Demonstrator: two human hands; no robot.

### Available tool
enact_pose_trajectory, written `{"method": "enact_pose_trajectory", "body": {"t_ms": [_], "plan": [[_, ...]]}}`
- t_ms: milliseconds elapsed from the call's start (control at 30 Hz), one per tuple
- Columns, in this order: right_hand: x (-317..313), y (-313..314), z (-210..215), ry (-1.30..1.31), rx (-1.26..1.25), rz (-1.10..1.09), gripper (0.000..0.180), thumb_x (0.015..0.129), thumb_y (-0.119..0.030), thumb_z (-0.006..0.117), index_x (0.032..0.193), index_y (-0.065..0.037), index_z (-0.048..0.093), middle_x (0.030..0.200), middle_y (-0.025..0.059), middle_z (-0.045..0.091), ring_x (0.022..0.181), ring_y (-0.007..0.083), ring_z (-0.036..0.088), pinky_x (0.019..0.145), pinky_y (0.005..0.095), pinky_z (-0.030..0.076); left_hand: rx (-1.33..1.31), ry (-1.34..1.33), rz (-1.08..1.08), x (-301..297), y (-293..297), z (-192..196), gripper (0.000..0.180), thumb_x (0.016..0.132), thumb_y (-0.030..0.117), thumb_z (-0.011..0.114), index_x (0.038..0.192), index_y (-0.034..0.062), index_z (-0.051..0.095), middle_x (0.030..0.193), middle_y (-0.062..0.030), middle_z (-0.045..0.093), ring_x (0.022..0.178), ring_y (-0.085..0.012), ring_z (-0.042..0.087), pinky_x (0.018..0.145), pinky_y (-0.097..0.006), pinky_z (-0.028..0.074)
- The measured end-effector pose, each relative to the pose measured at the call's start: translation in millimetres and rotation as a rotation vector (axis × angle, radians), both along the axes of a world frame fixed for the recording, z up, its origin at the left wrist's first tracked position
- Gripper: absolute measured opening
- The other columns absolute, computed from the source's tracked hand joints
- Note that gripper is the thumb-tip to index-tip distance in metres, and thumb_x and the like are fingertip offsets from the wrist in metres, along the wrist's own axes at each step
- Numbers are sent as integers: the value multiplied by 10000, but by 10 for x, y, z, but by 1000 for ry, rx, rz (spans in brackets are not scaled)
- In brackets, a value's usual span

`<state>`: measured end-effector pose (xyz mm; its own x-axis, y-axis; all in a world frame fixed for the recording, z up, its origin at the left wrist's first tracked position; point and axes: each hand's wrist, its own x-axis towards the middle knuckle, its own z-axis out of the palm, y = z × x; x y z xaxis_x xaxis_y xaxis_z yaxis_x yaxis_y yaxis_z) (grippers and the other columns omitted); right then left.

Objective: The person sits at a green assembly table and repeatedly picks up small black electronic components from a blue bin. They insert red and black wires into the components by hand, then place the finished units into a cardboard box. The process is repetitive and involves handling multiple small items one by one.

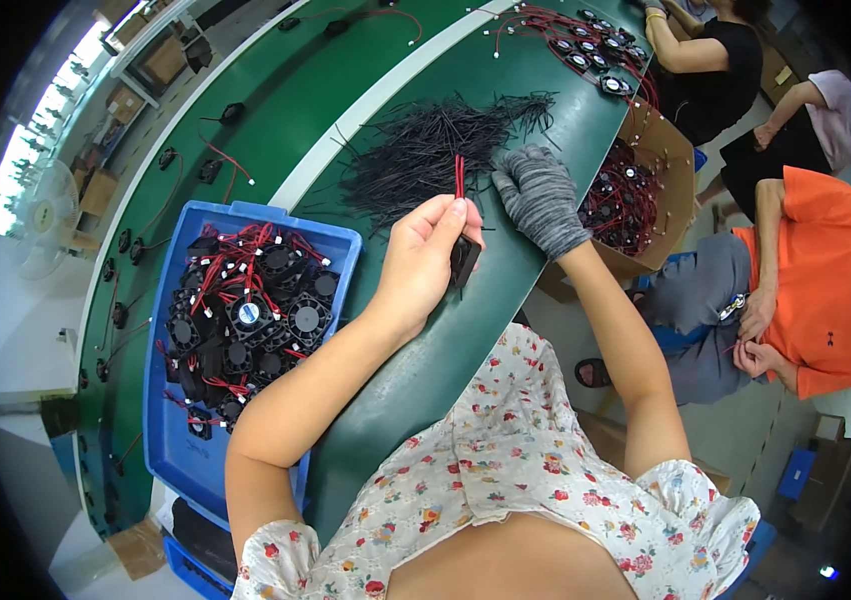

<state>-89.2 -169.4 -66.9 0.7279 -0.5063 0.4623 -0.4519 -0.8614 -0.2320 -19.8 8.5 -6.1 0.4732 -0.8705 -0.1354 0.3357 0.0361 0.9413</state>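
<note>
My bare left hand (417,258) is closed on a small black cooling fan (463,262), held over the green bench. Its red lead wires (460,177) stick up between the thumb and fingers. My right hand (543,200), in a grey knit glove, rests at the edge of a pile of thin black strips, like cable ties (415,160). Its fingers point down at the bench, stretched and slightly bent, and no held thing shows in them. To the left, a blue plastic bin (352,262) holds many black fans with red wires and white plugs.
Right of the bench stands a cardboard box (678,185) filled with wired fans. More fans (600,50) lie at the bench's far end. Beyond a white rail, a green belt (275,110) carries spaced fans. A person in an orange shirt (825,280) sits at right; others work farther off.
</note>
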Motion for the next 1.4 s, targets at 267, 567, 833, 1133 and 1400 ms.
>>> {"method": "enact_pose_trajectory", "body": {"t_ms": [267,567,833,1133,1400], "plan": [[-123,-92,204,-266,497,104,189,728,-237,639,759,-54,598,739,63,599,700,175,559,640,306,446,-18,2,-6,15,5,-11,237,909,244,409,789,76,526,650,-3,529,531,-63,466,504,-194,386],[-243,210,628,-317,1315,415,176,823,-210,575,875,-42,576,638,14,553,554,68,519,517,194,422,-100,-314,51,25,-17,-88,224,891,214,458,787,46,563,742,6,549,691,-55,484,650,-199,396],[-388,498,809,-113,708,564,69,813,-81,529,798,-15,544,719,31,568,648,111,509,627,260,441,-89,-275,-183,58,21,-25,237,887,201,462,775,26,575,768,0,550,726,-62,489,693,-205,386],[-598,401,889,-33,801,419,145,808,-89,550,910,10,577,835,95,605,770,140,558,714,266,453,-51,-128,-200,43,24,2,236,890,217,454,782,38,564,725,-4,553,644,-74,521,609,-220,442],[-529,508,664,-317,933,469,157,804,-106,555,933,-25,594,791,42,606,718,110,551,677,250,459,-14,41,-473,-23,67,125,247,890,235,449,767,42,543,709,-49,567,633,-99,549,568,-226,460]]}}
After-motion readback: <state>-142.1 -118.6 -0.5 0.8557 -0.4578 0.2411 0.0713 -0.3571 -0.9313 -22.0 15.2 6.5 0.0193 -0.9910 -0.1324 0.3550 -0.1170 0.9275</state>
